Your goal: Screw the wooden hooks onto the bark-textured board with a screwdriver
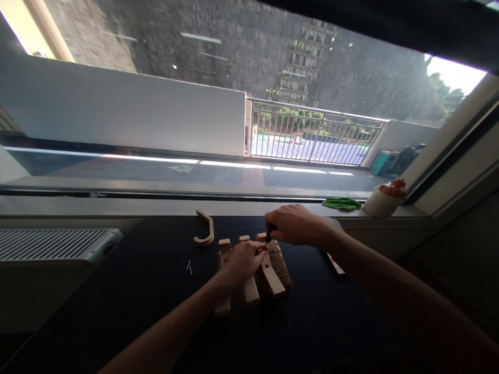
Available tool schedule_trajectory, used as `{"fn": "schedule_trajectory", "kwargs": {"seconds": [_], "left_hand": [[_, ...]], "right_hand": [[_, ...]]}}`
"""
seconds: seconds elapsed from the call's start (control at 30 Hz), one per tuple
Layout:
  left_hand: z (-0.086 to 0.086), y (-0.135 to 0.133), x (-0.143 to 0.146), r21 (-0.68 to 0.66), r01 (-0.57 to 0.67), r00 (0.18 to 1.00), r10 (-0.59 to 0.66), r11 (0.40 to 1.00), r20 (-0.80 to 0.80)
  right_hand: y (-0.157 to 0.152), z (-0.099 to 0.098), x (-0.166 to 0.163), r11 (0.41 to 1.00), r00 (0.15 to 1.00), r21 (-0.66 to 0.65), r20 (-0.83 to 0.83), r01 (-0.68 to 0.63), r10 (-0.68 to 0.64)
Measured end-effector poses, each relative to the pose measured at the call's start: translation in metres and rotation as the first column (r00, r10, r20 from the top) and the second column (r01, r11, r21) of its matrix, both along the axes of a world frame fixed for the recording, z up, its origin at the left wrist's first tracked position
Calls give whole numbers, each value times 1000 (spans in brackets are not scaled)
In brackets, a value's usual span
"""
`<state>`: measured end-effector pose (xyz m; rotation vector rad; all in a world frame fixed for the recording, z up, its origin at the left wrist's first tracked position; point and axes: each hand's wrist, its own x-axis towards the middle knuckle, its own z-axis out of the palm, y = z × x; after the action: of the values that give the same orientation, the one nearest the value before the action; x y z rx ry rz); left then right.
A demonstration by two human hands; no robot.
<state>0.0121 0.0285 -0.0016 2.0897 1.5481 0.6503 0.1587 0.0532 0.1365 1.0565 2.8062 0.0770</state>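
Observation:
My right hand (293, 224) is closed around the dark handle of a screwdriver (270, 232), which points down at the rightmost wooden hook (275, 281). My left hand (242, 261) reaches over the middle wooden hook (251, 292), its fingers closed on the rightmost hook beside the screwdriver's tip. Whether they also pinch a screw is too small to tell. The left wooden hook (223, 305) lies partly under my left hand. These hooks lie side by side across a brown, woven-looking block (281, 265). A dark hole shows in the rightmost hook.
A loose wooden hook (211, 228) and two screws (189, 267) lie left on the black table (156, 291). A red-and-white item (335, 264) lies by the right edge. A green cloth (341, 203) and a jar (384, 200) are on the windowsill; a radiator (58, 244) stands left.

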Motion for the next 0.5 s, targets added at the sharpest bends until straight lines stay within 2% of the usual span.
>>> {"fn": "schedule_trajectory", "kwargs": {"seconds": [0.37,0.5], "left_hand": [[-2,0,0,18,-6,1000,6,1000,-14],[0,-1,0,-2,-15,1000,15,1000,-18]], "right_hand": [[4,-9,-11,991,990,55,51,125,-128],[3,-6,-6,992,992,34,32,119,-120]]}}
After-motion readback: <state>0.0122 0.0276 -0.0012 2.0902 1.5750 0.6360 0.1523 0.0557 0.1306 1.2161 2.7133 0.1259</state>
